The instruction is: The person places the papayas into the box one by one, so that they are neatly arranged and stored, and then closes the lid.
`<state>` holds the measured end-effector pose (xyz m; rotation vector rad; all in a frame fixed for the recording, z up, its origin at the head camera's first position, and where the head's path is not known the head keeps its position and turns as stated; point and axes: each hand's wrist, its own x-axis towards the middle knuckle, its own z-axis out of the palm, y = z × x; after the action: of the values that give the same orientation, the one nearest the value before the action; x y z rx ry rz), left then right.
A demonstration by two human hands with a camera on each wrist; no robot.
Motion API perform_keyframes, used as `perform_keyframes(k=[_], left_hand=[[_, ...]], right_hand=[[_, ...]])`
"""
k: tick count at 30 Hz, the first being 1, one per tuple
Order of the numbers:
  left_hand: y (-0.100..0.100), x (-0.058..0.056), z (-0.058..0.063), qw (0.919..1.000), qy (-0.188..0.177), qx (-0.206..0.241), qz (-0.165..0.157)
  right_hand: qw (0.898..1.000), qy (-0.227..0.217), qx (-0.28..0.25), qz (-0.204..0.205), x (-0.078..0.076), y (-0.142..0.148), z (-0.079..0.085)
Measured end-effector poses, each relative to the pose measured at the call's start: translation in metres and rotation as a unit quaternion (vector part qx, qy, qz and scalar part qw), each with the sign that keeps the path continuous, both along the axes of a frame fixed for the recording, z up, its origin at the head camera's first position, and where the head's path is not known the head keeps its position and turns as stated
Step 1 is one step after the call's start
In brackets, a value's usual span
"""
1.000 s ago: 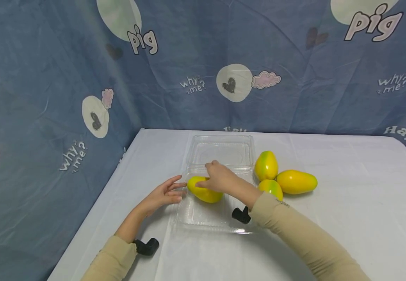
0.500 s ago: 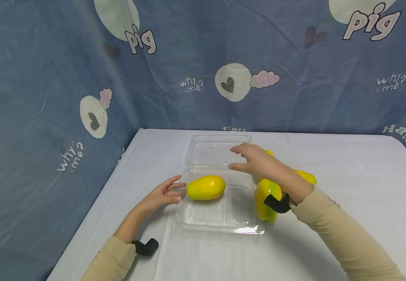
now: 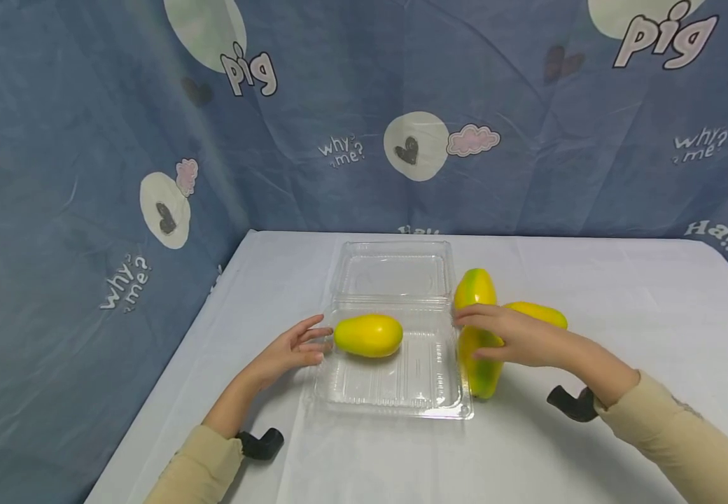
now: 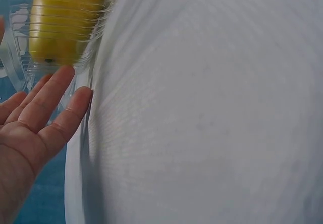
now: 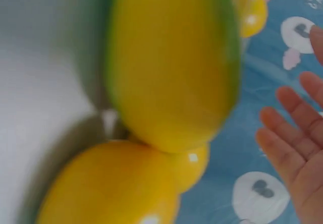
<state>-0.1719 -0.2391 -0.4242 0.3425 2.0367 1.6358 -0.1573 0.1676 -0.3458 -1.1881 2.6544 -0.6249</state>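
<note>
The box [image 3: 430,378] lay unfolded on the table [image 3: 647,301], its lid [image 3: 395,275] flat toward 12 o'clock. Inside the base, toward 10 o'clock, rested the boxed fruit [image 3: 369,335], narrow end at 9 o'clock. Beside the base at 3 o'clock was the near fruit [image 3: 481,376], its length running roughly 12 to 6; from it, the far fruit [image 3: 475,287] sat at 12 and the side fruit [image 3: 540,313] at 2.

The right hand [image 3: 518,337], reaching in from 4 o'clock, was over the near fruit with fingers extended and thumb apart, grasping nothing; whether it touched the skin could not be told. The left hand [image 3: 287,351] was at the box's 9 o'clock wall, fingers spread and fairly straight, holding nothing; contact there was unclear too.

The near fruit looked glossy, firm and probably fairly light, so it seemed likely to slip or roll under a fingertip grip. The surest hold appeared to be across its widest part, thumb and fingers on opposite flanks. The box looked thin and light, apt to flex or skid if knocked, and best steadied gently by its rim.
</note>
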Motion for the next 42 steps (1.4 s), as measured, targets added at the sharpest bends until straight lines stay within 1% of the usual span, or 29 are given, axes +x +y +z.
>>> perform_keyframes(k=[4, 11, 17, 23, 27, 30, 32, 34, 37, 42], left_hand=[[-0.001, 0.0, -0.001, 1.0, 0.001, 0.0, -0.001], [-0.002, -0.001, -0.002, 1.0, 0.004, -0.003, -0.002], [-0.001, -0.001, 0.0, 0.9999, 0.002, -0.01, -0.003], [-0.001, -0.002, -0.002, 1.0, 0.004, -0.007, -0.006], [-0.001, -0.002, -0.002, 1.0, 0.004, -0.003, -0.007], [-0.001, -0.002, -0.002, 1.0, 0.005, -0.001, -0.007], [0.0, -0.001, -0.001, 1.0, 0.005, -0.001, -0.008], [0.0, -0.001, -0.001, 1.0, 0.005, -0.001, -0.008], [0.0, -0.001, -0.001, 1.0, 0.004, -0.002, -0.007], [-0.001, -0.001, -0.002, 1.0, 0.003, -0.004, -0.007]], right_hand=[[1.0, 0.012, -0.015, 0.012, 0.004, 0.007, -0.014], [0.999, 0.023, -0.038, 0.027, 0.007, 0.015, -0.032], [0.994, 0.081, -0.061, 0.037, 0.009, 0.021, -0.044], [0.991, 0.109, -0.072, 0.027, 0.011, 0.027, -0.052], [0.988, 0.145, -0.052, 0.03, 0.011, 0.03, -0.054], [0.984, 0.169, -0.031, 0.038, 0.012, 0.033, -0.052], [0.985, 0.168, -0.02, 0.037, 0.012, 0.035, -0.05], [0.987, 0.158, -0.013, 0.032, 0.012, 0.036, -0.048], [0.99, 0.14, -0.006, 0.014, 0.014, 0.039, -0.046], [0.99, 0.142, -0.004, -0.008, 0.015, 0.044, -0.047]])
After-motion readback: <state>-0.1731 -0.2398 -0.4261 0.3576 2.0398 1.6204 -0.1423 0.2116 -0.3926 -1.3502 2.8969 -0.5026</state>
